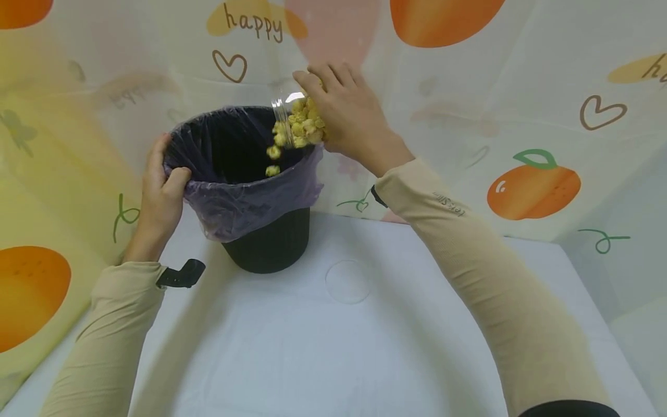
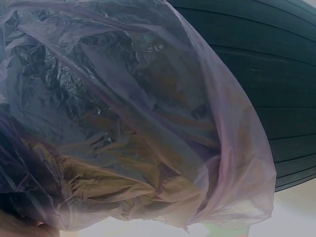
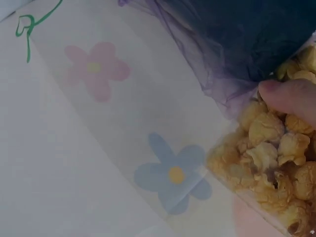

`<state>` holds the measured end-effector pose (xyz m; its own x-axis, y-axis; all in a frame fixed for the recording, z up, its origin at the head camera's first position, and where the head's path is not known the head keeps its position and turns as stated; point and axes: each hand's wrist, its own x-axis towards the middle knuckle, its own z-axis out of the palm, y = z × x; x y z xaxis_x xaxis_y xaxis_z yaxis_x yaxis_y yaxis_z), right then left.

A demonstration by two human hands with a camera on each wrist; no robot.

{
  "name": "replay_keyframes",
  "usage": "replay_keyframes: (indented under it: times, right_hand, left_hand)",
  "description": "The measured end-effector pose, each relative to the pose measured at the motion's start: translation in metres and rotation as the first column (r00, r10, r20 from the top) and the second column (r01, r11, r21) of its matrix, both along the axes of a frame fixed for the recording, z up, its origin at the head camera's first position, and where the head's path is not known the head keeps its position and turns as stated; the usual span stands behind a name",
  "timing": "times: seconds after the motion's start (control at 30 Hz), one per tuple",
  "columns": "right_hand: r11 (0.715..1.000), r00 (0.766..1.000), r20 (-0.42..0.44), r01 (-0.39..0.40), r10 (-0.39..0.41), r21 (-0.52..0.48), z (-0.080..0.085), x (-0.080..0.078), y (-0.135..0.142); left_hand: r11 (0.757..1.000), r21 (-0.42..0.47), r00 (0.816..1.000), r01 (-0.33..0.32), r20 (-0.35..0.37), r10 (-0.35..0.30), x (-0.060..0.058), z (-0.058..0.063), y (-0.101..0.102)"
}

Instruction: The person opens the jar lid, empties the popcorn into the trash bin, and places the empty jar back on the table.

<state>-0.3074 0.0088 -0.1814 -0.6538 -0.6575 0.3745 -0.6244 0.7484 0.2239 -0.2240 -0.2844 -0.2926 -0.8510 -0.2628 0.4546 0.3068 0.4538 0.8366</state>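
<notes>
A dark trash can [image 1: 271, 246] stands tilted on the table, lined with a thin purple plastic bag [image 1: 245, 211] folded over its rim. My left hand [image 1: 160, 197] grips the can's left rim through the bag, thumb on the near side. Above the opening's right side, my right hand [image 1: 351, 110] holds a clear plastic jar [image 1: 278, 110] tipped on its side, mouth toward the can. Yellow popcorn [image 1: 304, 124] fills much of the jar. Loose pieces [image 1: 272, 171] drop from its mouth at the can's opening. In the right wrist view the thumb [image 3: 291, 98] presses the jar.
A clear round lid [image 1: 347, 282] lies on the white-covered table [image 1: 312, 347], right of the can's base. Close behind the can hangs a printed cloth [image 1: 443, 116] with oranges, hearts and writing, which also runs along the left side.
</notes>
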Motion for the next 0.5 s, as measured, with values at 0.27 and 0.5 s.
replay_keyframes:
  times: [0.27,0.5]
  right_hand:
    - [0.997,0.985,-0.164,-0.044,0.055,0.069,-0.007,0.003,-0.013]
    - [0.982,0.959,-0.273,-0.030,0.082,0.188,-0.011,0.003,-0.020]
  left_hand:
    - [1.000,-0.005,1.000,-0.012,0.009,0.012,0.000,-0.001,0.000]
    - [1.000,0.006,1.000,-0.007,0.019,0.007,0.000,0.000,0.000]
